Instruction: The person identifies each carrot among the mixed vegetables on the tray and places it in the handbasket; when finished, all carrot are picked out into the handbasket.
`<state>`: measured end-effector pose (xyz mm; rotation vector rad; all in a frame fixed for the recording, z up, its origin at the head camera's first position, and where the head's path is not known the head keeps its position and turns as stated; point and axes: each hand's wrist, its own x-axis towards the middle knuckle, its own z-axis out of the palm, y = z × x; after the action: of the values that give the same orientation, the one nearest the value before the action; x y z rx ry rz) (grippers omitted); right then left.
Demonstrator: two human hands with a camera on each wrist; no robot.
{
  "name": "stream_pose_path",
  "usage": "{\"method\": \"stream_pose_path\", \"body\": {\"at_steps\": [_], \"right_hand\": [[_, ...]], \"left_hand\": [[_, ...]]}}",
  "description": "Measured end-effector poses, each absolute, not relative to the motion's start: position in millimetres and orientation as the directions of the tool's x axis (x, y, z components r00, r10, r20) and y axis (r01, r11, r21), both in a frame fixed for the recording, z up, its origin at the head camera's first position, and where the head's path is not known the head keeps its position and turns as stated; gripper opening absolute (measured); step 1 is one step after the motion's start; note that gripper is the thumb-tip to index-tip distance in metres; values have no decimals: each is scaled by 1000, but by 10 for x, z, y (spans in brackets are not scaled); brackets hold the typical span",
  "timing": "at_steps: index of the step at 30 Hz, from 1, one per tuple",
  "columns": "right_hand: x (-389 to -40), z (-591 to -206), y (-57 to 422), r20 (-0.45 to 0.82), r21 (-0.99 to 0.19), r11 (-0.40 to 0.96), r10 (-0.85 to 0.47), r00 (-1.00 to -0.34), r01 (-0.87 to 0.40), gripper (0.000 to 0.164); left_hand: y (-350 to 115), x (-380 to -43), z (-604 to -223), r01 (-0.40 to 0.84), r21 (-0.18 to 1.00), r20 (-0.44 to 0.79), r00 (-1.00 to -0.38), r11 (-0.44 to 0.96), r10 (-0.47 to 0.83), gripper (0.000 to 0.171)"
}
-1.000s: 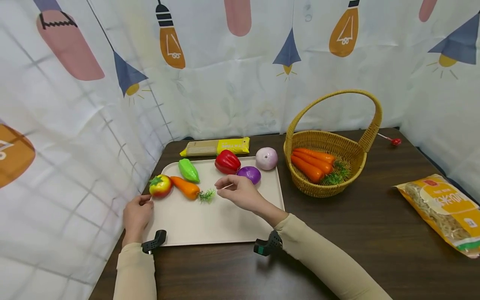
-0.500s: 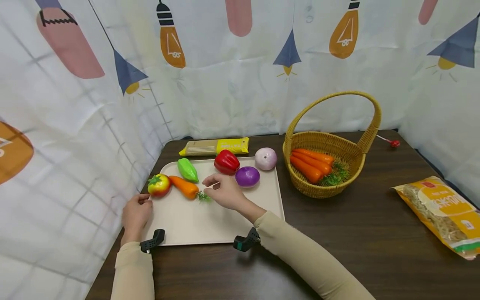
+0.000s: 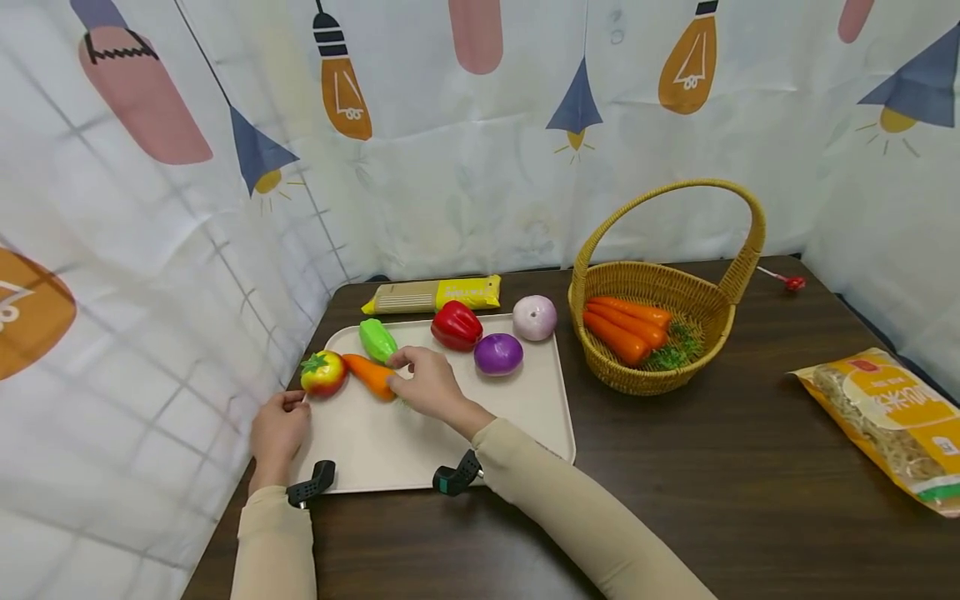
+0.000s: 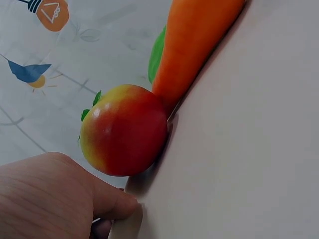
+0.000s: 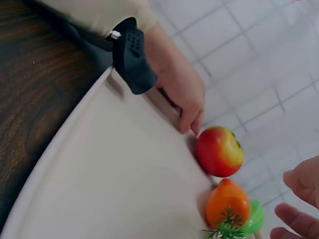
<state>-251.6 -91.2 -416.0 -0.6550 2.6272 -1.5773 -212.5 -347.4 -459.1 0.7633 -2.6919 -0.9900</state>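
My left hand [image 3: 279, 433] pinches the left rim of the beige tray [image 3: 375, 467], its thumb over the edge in the left wrist view. Just beyond it sits a red-and-yellow tomato [image 4: 124, 132] with green leaves. An orange carrot [image 3: 366, 375] lies beside the tomato, its leafy end toward the tray's middle. My right hand [image 3: 431, 387] is over that leafy end and partly hides it in the head view. In the right wrist view, its thumb and fingers [image 5: 299, 219] are spread apart beside the carrot, holding nothing. A light green vegetable [image 3: 377, 340] lies behind the carrot.
On the tray's far side are a red bell pepper [image 3: 457, 326], a purple onion [image 3: 498, 354] and a pale onion [image 3: 535, 317]. A yellow noodle pack [image 3: 431, 295] lies behind. Right of the tray stands a wicker basket [image 3: 637, 382] with carrots; a noodle bag [image 3: 892, 417] lies farther right.
My right hand has moved left across the tray, from in front of the purple onion to the carrot's leafy end. The left hand has stayed at the tray's rim.
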Motion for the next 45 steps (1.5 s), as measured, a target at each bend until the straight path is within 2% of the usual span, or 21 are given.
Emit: {"method": "stream_pose_path", "body": {"at_steps": [10,16,28,37,45], "right_hand": [[-2743,-4363,-954,140,-869,418,-303,-943,-264,25],[-2786,-4391,-1064,109,-830,479,-363,-925,-286,33],[-2738,-4375,-1178,84,-739,598,-373,-924,-309,38],[-2718,-4419,-1189,100,-743,569,-425,-900,-352,40],[-2714,-4470,-1185,113,-742,574,-403,-908,-347,35]], "left_hand": [[-3456,-2089,-4606,-404,656,-11,-850,638,-527,36],[-3442,-2083,-4576,-400,659,-6,-850,637,-527,37],[-3444,-2110,-4604,-410,657,-18,-847,632,-531,36],[-3442,-2110,-4598,-409,654,-13,-848,637,-530,37],[-3452,-2111,-4572,-404,653,-14,-852,640,-523,37]]}}
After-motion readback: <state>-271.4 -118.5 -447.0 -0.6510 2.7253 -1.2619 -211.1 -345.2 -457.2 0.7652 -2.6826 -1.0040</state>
